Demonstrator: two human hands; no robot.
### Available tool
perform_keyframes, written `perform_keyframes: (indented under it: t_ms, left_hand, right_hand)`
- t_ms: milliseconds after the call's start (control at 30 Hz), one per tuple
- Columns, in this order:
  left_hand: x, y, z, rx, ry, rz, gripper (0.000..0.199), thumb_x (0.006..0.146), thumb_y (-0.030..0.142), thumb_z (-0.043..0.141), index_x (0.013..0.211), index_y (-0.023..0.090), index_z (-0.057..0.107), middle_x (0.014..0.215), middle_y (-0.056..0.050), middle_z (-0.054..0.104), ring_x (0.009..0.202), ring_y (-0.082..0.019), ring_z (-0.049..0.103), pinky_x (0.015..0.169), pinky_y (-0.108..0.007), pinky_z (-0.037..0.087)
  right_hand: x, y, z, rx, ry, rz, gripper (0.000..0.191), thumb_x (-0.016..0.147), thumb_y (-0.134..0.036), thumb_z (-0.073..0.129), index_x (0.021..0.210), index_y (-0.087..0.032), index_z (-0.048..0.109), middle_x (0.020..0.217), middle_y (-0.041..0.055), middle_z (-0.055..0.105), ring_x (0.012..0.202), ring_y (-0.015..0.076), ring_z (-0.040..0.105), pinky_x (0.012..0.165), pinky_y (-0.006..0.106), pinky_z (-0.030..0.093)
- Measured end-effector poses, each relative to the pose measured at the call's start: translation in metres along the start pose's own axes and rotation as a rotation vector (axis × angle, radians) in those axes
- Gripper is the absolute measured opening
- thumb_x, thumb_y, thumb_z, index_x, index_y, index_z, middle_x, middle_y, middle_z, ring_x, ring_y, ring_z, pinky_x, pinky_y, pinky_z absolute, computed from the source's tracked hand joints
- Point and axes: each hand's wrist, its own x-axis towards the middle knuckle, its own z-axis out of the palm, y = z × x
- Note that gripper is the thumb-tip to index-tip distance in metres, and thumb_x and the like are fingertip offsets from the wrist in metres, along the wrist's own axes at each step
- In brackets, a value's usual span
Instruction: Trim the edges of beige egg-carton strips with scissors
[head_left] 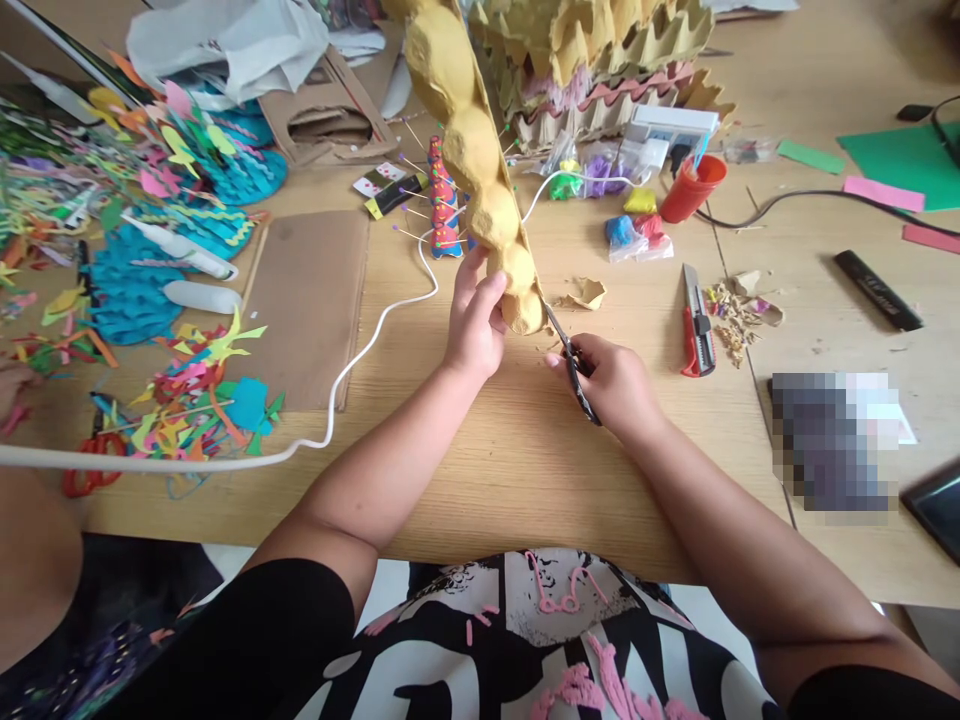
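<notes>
My left hand (480,315) grips the near end of a yellow egg carton strip (493,215), a row of bumps tilted up and away from me. In my right hand (619,385) is a pair of scissors (574,365) with dark handles, its blades at the strip's lower right edge. How far the blades are apart I cannot tell. A torn carton scrap (587,293) lies just beyond the scissors. Behind the strip, partly hidden, stands a small red and blue painted carton piece (444,205) with pins sticking out.
Stacked egg trays (592,60) rise at the back. A box cutter (697,325) and an orange cup (694,187) stand to the right. A white cable (375,335) crosses the table beside a cardboard sheet (307,310). Coloured scraps (187,400) and another person's arm are at left.
</notes>
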Motion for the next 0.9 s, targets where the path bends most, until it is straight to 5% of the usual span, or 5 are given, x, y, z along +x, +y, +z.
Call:
perform_keyframes:
  t_ms: [433, 633, 900]
  left_hand:
    - [-0.0053, 0.0025, 0.0087, 0.123, 0.134, -0.074, 0.054, 0.096, 0.052, 0.082, 0.144, 0.032, 0.068, 0.133, -0.006, 0.079, 0.147, -0.032, 0.067, 0.109, -0.035, 0.059]
    - [-0.0049, -0.0006, 0.0058, 0.114, 0.088, -0.039, 0.053, 0.095, 0.054, 0.082, 0.141, 0.031, 0.068, 0.135, -0.004, 0.079, 0.151, -0.03, 0.063, 0.11, -0.034, 0.058]
    - [-0.0007, -0.0053, -0.0005, 0.056, 0.005, 0.02, 0.047, 0.088, 0.058, 0.091, 0.126, 0.037, 0.072, 0.113, 0.002, 0.081, 0.149, -0.027, 0.06, 0.113, -0.04, 0.056]
  right_hand:
    - [-0.0017, -0.0047, -0.0014, -0.102, -0.005, 0.035, 0.06, 0.098, -0.081, 0.055, 0.072, -0.026, 0.049, 0.065, 0.0015, 0.058, 0.061, 0.0177, 0.046, 0.061, 0.033, 0.026]
    - [-0.0006, -0.0035, 0.0006, -0.067, -0.014, 0.033, 0.061, 0.097, -0.082, 0.054, 0.072, -0.026, 0.048, 0.065, 0.0008, 0.057, 0.062, 0.0172, 0.044, 0.062, 0.033, 0.027]
    - [0.0025, 0.0021, 0.0055, 0.017, -0.005, 0.003, 0.058, 0.097, -0.08, 0.057, 0.075, -0.026, 0.056, 0.065, 0.0, 0.057, 0.063, 0.0174, 0.046, 0.062, 0.032, 0.03]
